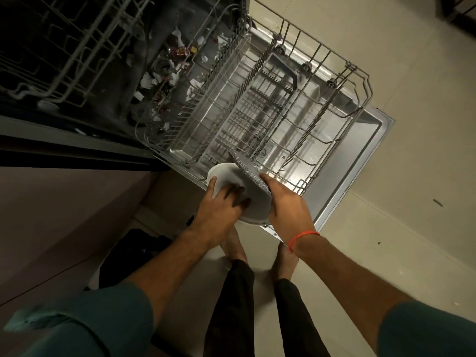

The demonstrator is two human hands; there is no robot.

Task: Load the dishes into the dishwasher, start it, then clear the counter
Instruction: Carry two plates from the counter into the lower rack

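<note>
Loading is under way: a white plate [231, 176] is steadied by the left hand [219, 204], fingers spread flat, while a speckled grey plate [247, 168] is gripped on edge by the right hand [288, 204], just above the pulled-out lower rack [360, 99]. Slotting between tines is called for next.

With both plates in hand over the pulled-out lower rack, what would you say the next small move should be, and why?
Probably lower the grey speckled plate, gripped by the right hand, on edge into the near tines of the empty wire lower rack. It is already tilted at the rack's near corner, and no dishes show in the rack. The left hand rests on the white round plate, which can follow.
</note>
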